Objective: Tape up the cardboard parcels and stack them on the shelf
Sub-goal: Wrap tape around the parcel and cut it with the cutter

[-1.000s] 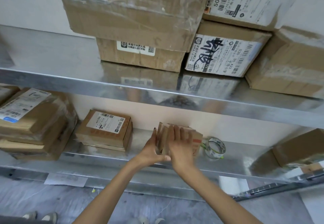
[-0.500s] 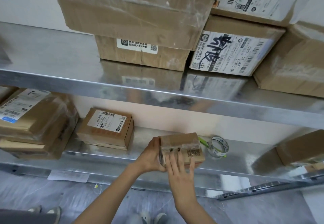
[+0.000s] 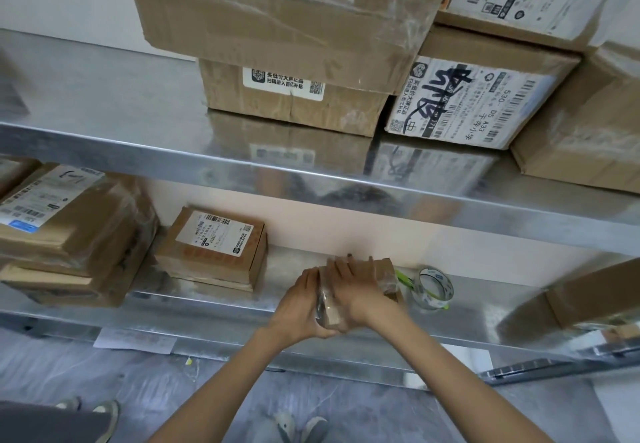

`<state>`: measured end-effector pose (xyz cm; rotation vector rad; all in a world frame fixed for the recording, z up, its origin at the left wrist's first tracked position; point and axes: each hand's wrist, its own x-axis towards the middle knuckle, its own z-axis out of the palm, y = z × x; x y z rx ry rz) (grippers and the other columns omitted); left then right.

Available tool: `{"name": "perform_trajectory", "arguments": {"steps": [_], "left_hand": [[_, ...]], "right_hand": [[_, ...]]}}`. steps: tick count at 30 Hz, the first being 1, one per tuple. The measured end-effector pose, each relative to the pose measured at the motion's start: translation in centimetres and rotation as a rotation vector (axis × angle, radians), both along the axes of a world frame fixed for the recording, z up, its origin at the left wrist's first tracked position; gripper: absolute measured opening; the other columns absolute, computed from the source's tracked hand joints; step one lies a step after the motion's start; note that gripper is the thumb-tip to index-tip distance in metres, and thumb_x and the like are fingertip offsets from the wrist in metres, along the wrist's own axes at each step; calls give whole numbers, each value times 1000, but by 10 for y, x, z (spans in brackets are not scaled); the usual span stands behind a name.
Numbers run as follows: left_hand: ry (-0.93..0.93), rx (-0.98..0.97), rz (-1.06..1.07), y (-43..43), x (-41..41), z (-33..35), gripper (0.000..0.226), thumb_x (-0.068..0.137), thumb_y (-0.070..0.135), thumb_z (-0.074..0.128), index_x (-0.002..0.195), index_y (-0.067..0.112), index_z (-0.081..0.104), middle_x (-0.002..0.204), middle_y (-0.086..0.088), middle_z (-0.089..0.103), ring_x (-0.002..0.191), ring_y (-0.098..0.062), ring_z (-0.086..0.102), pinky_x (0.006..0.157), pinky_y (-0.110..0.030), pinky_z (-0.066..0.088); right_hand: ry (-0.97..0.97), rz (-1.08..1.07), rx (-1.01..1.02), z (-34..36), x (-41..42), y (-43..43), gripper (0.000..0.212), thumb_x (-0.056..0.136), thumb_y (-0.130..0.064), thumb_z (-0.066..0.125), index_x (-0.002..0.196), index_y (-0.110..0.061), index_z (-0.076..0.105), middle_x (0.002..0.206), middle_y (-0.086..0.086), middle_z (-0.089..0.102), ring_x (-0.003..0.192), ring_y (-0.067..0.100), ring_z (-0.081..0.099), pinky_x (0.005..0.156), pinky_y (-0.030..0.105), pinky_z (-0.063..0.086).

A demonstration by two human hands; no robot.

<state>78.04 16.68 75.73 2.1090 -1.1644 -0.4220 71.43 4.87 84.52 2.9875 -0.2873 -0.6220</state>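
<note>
Cardboard under glossy tape, the parcel (image 3: pixel 382 271) is at the shelf (image 3: pixel 207 307) front, just left of the tape roll (image 3: pixel 434 288). Our left grip (image 3: pixel 303 304) clasps its end; our right grip (image 3: pixel 360 292) presses flat and straight on top. Likely light, stiff, slick: hold opposite ends.

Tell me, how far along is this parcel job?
Done: taped boxes sit stacked on the upper shelf. In hand: the left hand grips a small parcel, shiny with tape, and the right hand presses across it. Left: likely setting it on the lower shelf by the tape roll.
</note>
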Motion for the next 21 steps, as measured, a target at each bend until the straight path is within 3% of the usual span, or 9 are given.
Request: {"name": "perform_trajectory", "arguments": {"steps": [2,4,6,8,9,11,14,18,21], "left_hand": [[82,-26,-48,3,4,4,119,46,51,88,143,23,25,142,8,32,134,-10,32,109,-24,35],[306,-40,-102,5,9,11,132,50,46,91,147,34,2,154,15,8,143,2,8,116,-17,15],[539,-30,-61,4,15,14,141,58,35,91,150,33,-15,156,17,-4,144,3,2,117,-19,15],[686,19,11,3,21,15,143,62,32,89,148,33,-25,158,8,5,145,-6,14,116,-25,25],[711,43,3,2,21,17,139,64,30,89,149,32,-21,156,5,17,141,-8,27,112,-23,32],[681,58,-38,0,20,21,121,61,29,90,148,29,6,139,8,42,118,0,48,97,-15,44],[605,7,-3,0,12,22,94,49,39,90,128,29,39,120,7,56,102,5,57,85,-14,48],[448,0,-72,3,6,13,105,52,45,91,136,28,30,133,13,44,122,1,45,100,-18,42],[429,-22,-51,0,3,22,104,48,53,85,132,28,30,127,15,44,114,2,48,93,-13,42]], "right_hand": [[-99,25,-2,-1,-7,-5,111,44,-63,77,133,-7,40,127,12,48,118,36,46,104,64,28],[-255,-18,-12,-1,-16,-4,113,23,-63,79,116,-4,54,105,11,54,97,32,57,96,57,42],[-363,-68,-19,-6,-23,3,115,19,-56,83,115,-1,53,106,13,54,98,33,58,95,51,45],[-360,-108,-7,-15,-31,14,125,21,-59,86,123,1,47,116,18,55,109,35,55,101,51,42],[-349,-119,6,-22,-35,19,130,22,-62,85,128,1,43,122,19,55,116,36,51,105,52,37],[-340,-128,21,-32,-42,27,134,26,-62,85,135,1,36,132,20,50,125,36,40,108,52,26],[-399,-98,23,-34,-49,29,127,31,-57,87,134,-1,38,132,18,50,126,32,38,104,53,25],[-297,12,-41,-21,-38,20,117,36,-59,82,133,-3,48,127,13,57,124,30,49,107,52,33],[-155,5,1,-12,-12,12,103,64,-45,74,145,-5,24,149,13,31,144,31,18,115,56,11]]}}
